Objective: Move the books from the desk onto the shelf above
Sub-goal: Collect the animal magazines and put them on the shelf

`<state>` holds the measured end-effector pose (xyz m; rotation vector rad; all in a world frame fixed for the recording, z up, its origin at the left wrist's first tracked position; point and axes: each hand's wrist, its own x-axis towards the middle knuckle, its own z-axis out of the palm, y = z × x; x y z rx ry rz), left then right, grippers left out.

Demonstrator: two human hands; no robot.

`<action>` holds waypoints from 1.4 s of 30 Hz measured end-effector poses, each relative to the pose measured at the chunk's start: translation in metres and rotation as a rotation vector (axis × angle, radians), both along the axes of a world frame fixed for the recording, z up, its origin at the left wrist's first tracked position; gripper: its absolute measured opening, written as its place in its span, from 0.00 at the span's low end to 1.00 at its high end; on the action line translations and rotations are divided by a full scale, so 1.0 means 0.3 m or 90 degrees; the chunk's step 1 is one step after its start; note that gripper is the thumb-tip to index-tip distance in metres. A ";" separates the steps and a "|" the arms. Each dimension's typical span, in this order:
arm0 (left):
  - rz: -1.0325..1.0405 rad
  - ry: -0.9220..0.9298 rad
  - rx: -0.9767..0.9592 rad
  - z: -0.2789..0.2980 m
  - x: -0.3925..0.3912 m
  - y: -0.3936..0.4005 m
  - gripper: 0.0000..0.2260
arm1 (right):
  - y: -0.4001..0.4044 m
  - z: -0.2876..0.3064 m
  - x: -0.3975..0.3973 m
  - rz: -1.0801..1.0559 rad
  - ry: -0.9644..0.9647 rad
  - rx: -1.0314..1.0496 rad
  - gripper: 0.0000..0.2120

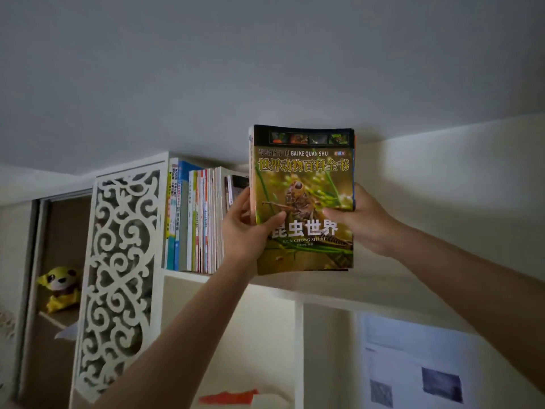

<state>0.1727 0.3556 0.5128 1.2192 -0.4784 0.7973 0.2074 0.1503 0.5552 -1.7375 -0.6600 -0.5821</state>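
- Two hands grip one upright bundle of books (303, 202): the left hand (246, 228) wraps its left edge, thumb across the cover; the right hand (358, 219) clasps the right edge.
- Placing seems to be the step; next, I'd say, the bundle needs sliding back and left against the standing row (194, 219).
- Its front cover shows an insect on green, slim volumes stacked behind.
- It sits at the shelf (188, 275) lip, whether resting there I can't tell.

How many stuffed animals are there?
1. A yellow stuffed animal sits in the open cupboard at the far left, beside the white carved panel. More may be hidden behind that panel.
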 end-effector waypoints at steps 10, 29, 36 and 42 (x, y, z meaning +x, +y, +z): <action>0.087 0.045 0.003 -0.086 0.244 0.013 0.36 | 0.042 -0.080 0.246 0.083 0.151 0.036 0.23; 0.298 -0.066 0.399 -0.175 0.302 0.238 0.33 | 0.117 -0.085 0.519 0.196 0.288 -0.122 0.45; 0.366 -0.061 0.395 -0.184 0.333 0.251 0.32 | 0.157 -0.066 0.481 -0.046 0.125 -0.238 0.34; 0.370 -0.081 0.507 -0.207 0.310 0.270 0.29 | 0.273 -0.029 0.319 -0.155 0.040 -0.406 0.50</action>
